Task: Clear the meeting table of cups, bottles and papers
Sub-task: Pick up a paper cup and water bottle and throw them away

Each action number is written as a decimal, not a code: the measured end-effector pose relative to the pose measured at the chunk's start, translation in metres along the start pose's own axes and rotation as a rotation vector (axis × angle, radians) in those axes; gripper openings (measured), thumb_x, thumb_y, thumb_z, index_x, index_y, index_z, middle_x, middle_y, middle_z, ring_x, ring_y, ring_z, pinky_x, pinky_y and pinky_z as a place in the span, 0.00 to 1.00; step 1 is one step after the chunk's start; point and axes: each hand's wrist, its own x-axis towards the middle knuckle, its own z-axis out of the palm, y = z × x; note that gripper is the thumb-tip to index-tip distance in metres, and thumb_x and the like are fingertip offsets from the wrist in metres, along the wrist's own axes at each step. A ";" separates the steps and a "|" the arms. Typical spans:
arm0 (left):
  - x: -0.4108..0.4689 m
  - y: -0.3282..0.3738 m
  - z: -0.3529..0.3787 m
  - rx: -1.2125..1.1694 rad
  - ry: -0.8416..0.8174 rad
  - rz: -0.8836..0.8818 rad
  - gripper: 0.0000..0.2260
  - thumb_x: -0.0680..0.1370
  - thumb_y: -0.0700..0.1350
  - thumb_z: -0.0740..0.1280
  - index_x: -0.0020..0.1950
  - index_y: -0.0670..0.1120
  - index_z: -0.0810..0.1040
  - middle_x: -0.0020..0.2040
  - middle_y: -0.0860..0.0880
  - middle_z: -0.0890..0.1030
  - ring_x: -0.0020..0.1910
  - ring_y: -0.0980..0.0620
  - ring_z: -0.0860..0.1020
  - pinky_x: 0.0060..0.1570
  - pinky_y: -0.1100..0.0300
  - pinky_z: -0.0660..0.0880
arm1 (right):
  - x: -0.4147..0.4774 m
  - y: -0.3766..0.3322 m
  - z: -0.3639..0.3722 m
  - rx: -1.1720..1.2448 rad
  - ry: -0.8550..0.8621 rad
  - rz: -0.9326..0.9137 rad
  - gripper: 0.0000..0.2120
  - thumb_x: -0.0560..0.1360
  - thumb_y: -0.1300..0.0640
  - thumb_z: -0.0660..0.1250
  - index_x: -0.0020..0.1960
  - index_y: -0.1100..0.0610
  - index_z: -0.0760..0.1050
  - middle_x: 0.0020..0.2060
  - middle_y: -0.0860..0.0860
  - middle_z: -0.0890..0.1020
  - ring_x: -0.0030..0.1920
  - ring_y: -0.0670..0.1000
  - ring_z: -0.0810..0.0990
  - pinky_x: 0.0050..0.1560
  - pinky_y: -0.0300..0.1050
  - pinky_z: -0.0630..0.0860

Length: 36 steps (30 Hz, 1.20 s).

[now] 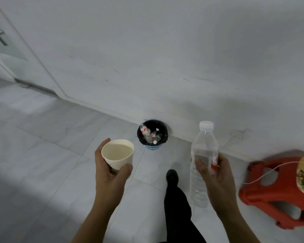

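Carrying a paper cup (118, 153) near left, the left hand (111, 171) wraps its lower wall; it's probably light and crushable, so go gently. The right hand (216, 174) curls round the clear bottle (203, 149) at its label, likely thin, slick plastic. Far ahead by the wall, the black-lined bin (152, 134) holds discarded bottles.

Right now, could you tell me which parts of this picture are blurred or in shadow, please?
Head view: the red stool at the right edge is smeared by motion blur; the bin, paper cup and bottle read fairly sharp; a broad shadow darkens the floor at lower left.
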 end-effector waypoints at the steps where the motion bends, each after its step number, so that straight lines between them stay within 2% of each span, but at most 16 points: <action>1: 0.020 -0.004 0.013 0.004 -0.003 -0.010 0.33 0.61 0.53 0.68 0.65 0.63 0.65 0.49 0.64 0.77 0.46 0.61 0.78 0.38 0.60 0.79 | 0.026 0.002 0.006 0.006 -0.004 0.018 0.25 0.68 0.41 0.71 0.62 0.48 0.72 0.52 0.45 0.82 0.52 0.46 0.82 0.49 0.43 0.78; 5: 0.108 -0.008 0.066 0.039 0.016 -0.057 0.33 0.63 0.57 0.70 0.65 0.64 0.63 0.49 0.67 0.76 0.48 0.64 0.78 0.38 0.67 0.77 | 0.142 -0.004 0.030 0.017 -0.037 0.068 0.23 0.67 0.39 0.71 0.59 0.41 0.72 0.52 0.43 0.81 0.52 0.45 0.82 0.52 0.46 0.79; 7: 0.153 -0.004 0.090 0.036 0.053 -0.069 0.31 0.66 0.54 0.72 0.66 0.62 0.63 0.51 0.64 0.77 0.48 0.65 0.78 0.38 0.69 0.77 | 0.199 -0.015 0.042 0.004 -0.071 0.082 0.20 0.67 0.38 0.70 0.57 0.38 0.71 0.53 0.40 0.80 0.52 0.43 0.81 0.52 0.45 0.79; 9: 0.198 -0.005 0.109 0.055 0.102 -0.083 0.28 0.69 0.49 0.70 0.66 0.59 0.64 0.54 0.57 0.76 0.48 0.65 0.78 0.38 0.71 0.76 | 0.252 -0.024 0.055 -0.028 -0.099 0.082 0.22 0.67 0.39 0.70 0.59 0.39 0.70 0.54 0.40 0.79 0.53 0.43 0.81 0.53 0.47 0.79; 11: 0.236 -0.010 0.125 0.091 0.122 -0.104 0.28 0.69 0.49 0.70 0.67 0.56 0.64 0.55 0.57 0.75 0.49 0.66 0.78 0.38 0.72 0.76 | 0.297 -0.029 0.070 -0.064 -0.120 0.095 0.26 0.68 0.39 0.70 0.63 0.43 0.70 0.53 0.41 0.80 0.53 0.43 0.81 0.55 0.48 0.79; 14: 0.282 -0.036 0.139 0.182 0.149 -0.156 0.32 0.67 0.55 0.73 0.68 0.55 0.65 0.59 0.57 0.75 0.53 0.62 0.77 0.42 0.69 0.77 | 0.350 -0.020 0.095 -0.086 -0.165 0.114 0.27 0.69 0.39 0.72 0.64 0.46 0.71 0.51 0.37 0.80 0.51 0.39 0.81 0.54 0.44 0.79; 16: 0.307 -0.066 0.145 0.219 0.165 -0.212 0.34 0.65 0.59 0.74 0.69 0.55 0.67 0.63 0.54 0.74 0.58 0.59 0.77 0.49 0.62 0.79 | 0.378 -0.004 0.114 -0.118 -0.179 0.122 0.28 0.69 0.37 0.73 0.64 0.45 0.70 0.53 0.37 0.79 0.52 0.36 0.79 0.52 0.38 0.76; 18: 0.333 -0.103 0.154 0.261 0.162 -0.268 0.36 0.63 0.63 0.73 0.68 0.56 0.68 0.65 0.54 0.74 0.62 0.54 0.75 0.57 0.55 0.76 | 0.403 0.019 0.134 -0.148 -0.179 0.150 0.27 0.68 0.39 0.73 0.64 0.44 0.70 0.54 0.37 0.79 0.53 0.35 0.78 0.50 0.34 0.74; 21: 0.370 -0.175 0.170 0.284 0.130 -0.366 0.36 0.62 0.64 0.72 0.68 0.56 0.70 0.64 0.57 0.75 0.61 0.52 0.76 0.57 0.53 0.76 | 0.437 0.070 0.163 -0.182 -0.189 0.211 0.28 0.69 0.40 0.75 0.64 0.47 0.71 0.54 0.36 0.79 0.53 0.37 0.79 0.50 0.33 0.74; 24: 0.408 -0.260 0.187 0.293 0.095 -0.434 0.34 0.63 0.62 0.74 0.67 0.57 0.69 0.60 0.62 0.74 0.59 0.60 0.75 0.52 0.64 0.75 | 0.466 0.139 0.194 -0.224 -0.180 0.287 0.29 0.70 0.44 0.75 0.66 0.49 0.70 0.55 0.39 0.79 0.53 0.37 0.79 0.51 0.35 0.75; 26: 0.430 -0.321 0.198 0.327 0.050 -0.443 0.31 0.66 0.54 0.77 0.65 0.57 0.68 0.58 0.64 0.73 0.57 0.63 0.74 0.49 0.70 0.72 | 0.484 0.193 0.217 -0.253 -0.176 0.350 0.28 0.71 0.44 0.75 0.66 0.49 0.70 0.55 0.40 0.79 0.53 0.38 0.80 0.52 0.37 0.76; 29: 0.462 -0.414 0.211 0.414 -0.024 -0.482 0.31 0.69 0.46 0.79 0.67 0.51 0.67 0.56 0.61 0.72 0.55 0.59 0.75 0.48 0.70 0.74 | 0.507 0.269 0.252 -0.276 -0.187 0.445 0.26 0.71 0.44 0.76 0.64 0.52 0.72 0.55 0.44 0.81 0.53 0.39 0.81 0.50 0.39 0.81; 32: 0.486 -0.497 0.226 0.507 -0.108 -0.510 0.30 0.68 0.46 0.79 0.64 0.51 0.68 0.55 0.57 0.71 0.55 0.54 0.74 0.48 0.68 0.72 | 0.524 0.334 0.281 -0.265 -0.161 0.542 0.23 0.72 0.51 0.76 0.62 0.54 0.71 0.52 0.44 0.79 0.44 0.29 0.78 0.38 0.25 0.74; 34: 0.502 -0.546 0.235 0.599 -0.182 -0.465 0.31 0.68 0.47 0.79 0.66 0.47 0.68 0.58 0.55 0.71 0.60 0.50 0.72 0.47 0.68 0.68 | 0.535 0.371 0.298 -0.281 -0.154 0.582 0.22 0.72 0.51 0.77 0.60 0.52 0.70 0.51 0.44 0.78 0.44 0.32 0.79 0.37 0.27 0.73; 36: 0.518 -0.592 0.242 0.725 -0.264 -0.408 0.34 0.68 0.52 0.79 0.68 0.46 0.68 0.64 0.50 0.72 0.63 0.48 0.72 0.51 0.59 0.69 | 0.547 0.408 0.311 -0.306 -0.177 0.607 0.23 0.71 0.48 0.76 0.60 0.53 0.70 0.52 0.45 0.78 0.47 0.39 0.79 0.40 0.32 0.73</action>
